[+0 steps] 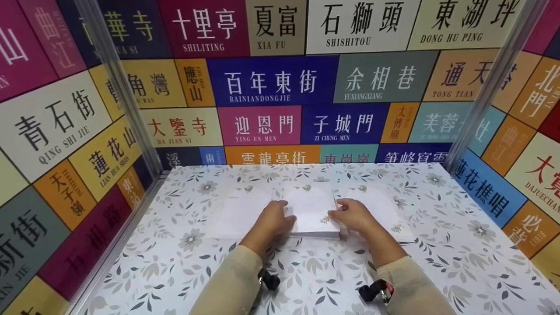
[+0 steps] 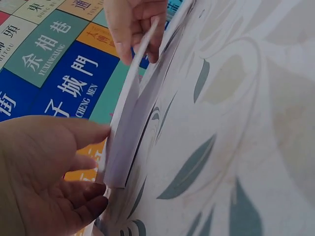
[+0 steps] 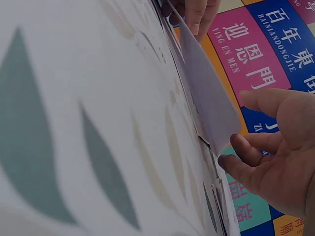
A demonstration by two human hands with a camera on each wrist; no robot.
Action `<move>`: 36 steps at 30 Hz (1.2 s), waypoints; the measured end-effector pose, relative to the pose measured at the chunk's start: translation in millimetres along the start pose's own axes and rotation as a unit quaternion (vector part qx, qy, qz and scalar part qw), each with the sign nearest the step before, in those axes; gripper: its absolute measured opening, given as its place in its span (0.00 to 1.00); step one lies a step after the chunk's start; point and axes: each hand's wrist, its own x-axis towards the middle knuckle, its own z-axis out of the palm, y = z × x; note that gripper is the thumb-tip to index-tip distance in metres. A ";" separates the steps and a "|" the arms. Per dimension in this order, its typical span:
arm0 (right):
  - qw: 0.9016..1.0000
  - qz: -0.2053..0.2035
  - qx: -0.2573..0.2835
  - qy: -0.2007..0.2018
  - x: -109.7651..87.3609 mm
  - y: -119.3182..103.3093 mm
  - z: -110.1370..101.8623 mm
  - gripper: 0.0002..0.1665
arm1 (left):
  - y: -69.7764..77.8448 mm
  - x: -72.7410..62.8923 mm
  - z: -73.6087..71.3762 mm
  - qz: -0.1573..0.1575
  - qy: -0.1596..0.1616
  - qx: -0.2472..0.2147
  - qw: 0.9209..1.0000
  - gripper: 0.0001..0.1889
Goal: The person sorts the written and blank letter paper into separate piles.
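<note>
A white sheet of paper [image 1: 311, 210] with a small printed flower lies in the middle of the table, its near edge raised slightly off the surface. My left hand [image 1: 275, 218] holds its left edge, with the thumb over it and the fingers curled at the side. At the right edge my right hand [image 1: 353, 215] holds it the same way. In the left wrist view the sheet [image 2: 129, 132] bows between both hands. The right wrist view shows the sheet's raised corner [image 3: 216, 113] at my right fingertips [image 3: 236, 142]. What lies beneath the sheet is mostly hidden.
Similar white papers lie on either side, one on the left [image 1: 245, 212] and one on the right [image 1: 380, 205]. A leaf-patterned cloth [image 1: 302, 280] covers the table. Behind it stands a wall of coloured name panels [image 1: 271, 81], with clear corner posts [image 1: 477, 83] at the sides.
</note>
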 end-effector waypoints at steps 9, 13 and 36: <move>0.992 0.050 0.114 -0.005 -1.9 -2.5 0.0 0.38 | 6.6 -2.2 -7.0 -0.058 0.047 -0.094 0.993 0.27; 0.992 0.050 0.119 -0.010 -1.5 -2.2 0.2 0.36 | 7.7 -2.4 -8.1 -0.068 0.036 -0.108 0.991 0.27; 0.987 0.042 0.150 0.031 -13.6 22.0 -45.7 0.32 | 33.1 -1.2 22.4 0.050 0.080 -0.168 0.981 0.27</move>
